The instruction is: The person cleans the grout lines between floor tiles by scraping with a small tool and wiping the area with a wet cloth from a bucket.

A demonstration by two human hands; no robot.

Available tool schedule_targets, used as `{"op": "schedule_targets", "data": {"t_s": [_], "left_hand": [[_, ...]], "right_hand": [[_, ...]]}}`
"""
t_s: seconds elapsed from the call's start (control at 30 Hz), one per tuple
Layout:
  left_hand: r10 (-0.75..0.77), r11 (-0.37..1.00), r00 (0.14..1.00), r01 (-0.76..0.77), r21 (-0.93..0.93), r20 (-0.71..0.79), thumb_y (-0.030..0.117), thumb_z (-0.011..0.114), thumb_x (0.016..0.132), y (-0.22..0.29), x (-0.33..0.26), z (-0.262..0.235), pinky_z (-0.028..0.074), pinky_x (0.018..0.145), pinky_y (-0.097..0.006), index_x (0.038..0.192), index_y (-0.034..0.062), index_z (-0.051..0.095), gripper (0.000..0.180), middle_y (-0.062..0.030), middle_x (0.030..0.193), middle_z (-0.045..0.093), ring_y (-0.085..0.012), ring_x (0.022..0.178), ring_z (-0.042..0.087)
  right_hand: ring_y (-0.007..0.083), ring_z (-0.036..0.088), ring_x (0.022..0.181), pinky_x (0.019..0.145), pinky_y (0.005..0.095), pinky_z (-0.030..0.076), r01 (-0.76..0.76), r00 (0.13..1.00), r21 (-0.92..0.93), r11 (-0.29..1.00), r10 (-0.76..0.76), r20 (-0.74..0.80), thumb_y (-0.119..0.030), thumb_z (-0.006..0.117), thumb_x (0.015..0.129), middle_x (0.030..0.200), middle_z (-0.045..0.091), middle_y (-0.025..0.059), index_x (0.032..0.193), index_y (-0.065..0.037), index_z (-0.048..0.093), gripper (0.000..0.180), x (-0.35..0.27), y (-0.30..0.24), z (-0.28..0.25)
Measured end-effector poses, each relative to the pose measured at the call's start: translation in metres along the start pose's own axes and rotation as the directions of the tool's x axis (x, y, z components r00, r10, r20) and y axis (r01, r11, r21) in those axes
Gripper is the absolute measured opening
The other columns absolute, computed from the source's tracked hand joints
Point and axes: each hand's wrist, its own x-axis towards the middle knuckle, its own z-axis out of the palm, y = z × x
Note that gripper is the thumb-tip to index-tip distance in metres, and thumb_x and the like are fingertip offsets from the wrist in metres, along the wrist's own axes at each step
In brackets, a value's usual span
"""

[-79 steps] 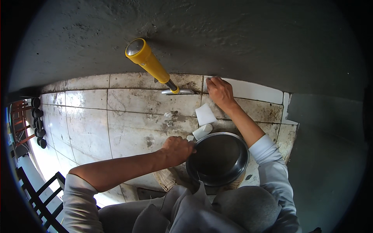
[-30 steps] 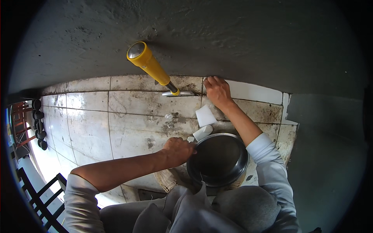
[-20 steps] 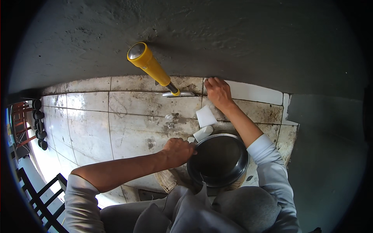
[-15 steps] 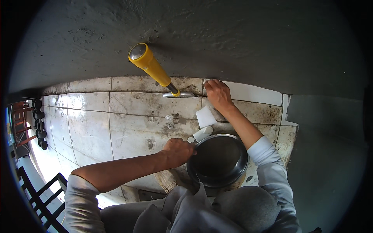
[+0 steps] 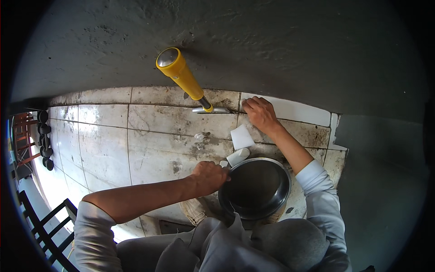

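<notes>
My right hand (image 5: 261, 114) is closed, its bent fingertips against the left end of a white tile strip (image 5: 297, 109) at the foot of the wall. Whatever those fingers pinch is hidden. A round black basin (image 5: 253, 188) sits in front of me, tilted a little. My left hand (image 5: 209, 178) is curled into a fist at its left rim. Between the hands lie a white square piece (image 5: 242, 137) and a rounded white piece (image 5: 238, 157). A tool with a thick yellow handle (image 5: 186, 79) and a flat metal blade stands beyond them, blade down on the floor.
A dark grey wall (image 5: 281, 45) rises ahead and another grey surface (image 5: 380, 181) bounds the right. The stained tile floor (image 5: 102, 149) stretches left toward a black metal frame (image 5: 50, 231) and a row of dark round objects (image 5: 45, 140). My shoe (image 5: 192, 211) is beside the basin.
My right hand has shifted slightly right and down along the white strip. My left hand stays at the basin's rim. The whole view has moved a little.
</notes>
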Motion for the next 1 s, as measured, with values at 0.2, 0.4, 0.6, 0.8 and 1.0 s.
{"op": "schedule_targets", "data": {"t_s": [0.2, 0.4, 0.6, 0.8, 1.0], "left_hand": [[0.009, 1.000, 0.997, -0.011, -0.023, -0.071, 0.034, 0.049, 0.095, -0.001, -0.001, 0.003, 0.053, 0.071, -0.043, 0.099, 0.0047, 0.064, 0.033, -0.0138, 0.085, 0.070, -0.0315, 0.083, 0.068], [0.012, 0.999, 0.999, -0.014, -0.033, -0.046, 0.034, 0.050, 0.095, -0.001, -0.002, 0.002, 0.054, 0.071, -0.042, 0.096, 0.0050, 0.066, 0.033, -0.0136, 0.085, 0.070, -0.0304, 0.084, 0.068], [0.023, 1.000, 1.000, -0.023, -0.012, -0.018, 0.038, 0.047, 0.096, -0.001, -0.001, -0.002, 0.054, 0.071, -0.043, 0.100, 0.0051, 0.063, 0.037, -0.0153, 0.088, 0.069, -0.0327, 0.084, 0.068], [0.026, 0.999, 1.000, -0.026, -0.027, 0.014, 0.038, 0.047, 0.096, -0.002, -0.001, 0.000, 0.054, 0.072, -0.043, 0.102, 0.0045, 0.063, 0.038, -0.0158, 0.089, 0.068, -0.0336, 0.085, 0.068], [0.029, 0.999, 1.000, -0.029, -0.016, -0.002, 0.038, 0.047, 0.096, -0.003, 0.000, 0.002, 0.054, 0.072, -0.044, 0.101, 0.0046, 0.064, 0.038, -0.0161, 0.088, 0.068, -0.0336, 0.084, 0.068]], "right_hand": [[0.0189, 0.061, 0.087, 0.074, 0.0326, 0.053, -0.044, 0.996, -0.092, 0.995, 0.052, 0.078, -0.006, 0.059, 0.072, 0.088, 0.061, 0.0034, 0.085, -0.007, 0.063, 0.013, 0.012, 0.003, -0.004], [0.0207, 0.059, 0.079, 0.069, 0.0343, 0.053, 0.120, 0.992, 0.050, 0.992, -0.122, 0.030, -0.003, 0.059, 0.071, 0.079, 0.058, 0.0042, 0.088, -0.004, 0.063, 0.018, 0.003, 0.008, -0.012], [0.0192, 0.060, 0.087, 0.075, 0.0337, 0.053, 0.060, 0.993, -0.053, 0.997, -0.054, 0.101, -0.007, 0.058, 0.073, 0.087, 0.061, 0.0035, 0.085, -0.007, 0.063, 0.013, 0.008, 0.010, -0.006], [0.0210, 0.059, 0.080, 0.071, 0.0348, 0.053, 0.088, 0.995, -0.040, 0.995, -0.087, 0.042, -0.004, 0.059, 0.071, 0.080, 0.058, 0.0047, 0.090, -0.002, 0.064, 0.020, 0.011, 0.007, -0.006], [0.0200, 0.058, 0.086, 0.076, 0.0335, 0.052, 0.007, 0.998, -0.138, 0.990, 0.002, 0.063, -0.007, 0.059, 0.072, 0.084, 0.058, 0.0038, 0.085, -0.004, 0.064, 0.014, 0.010, -0.002, 0.000]]}}
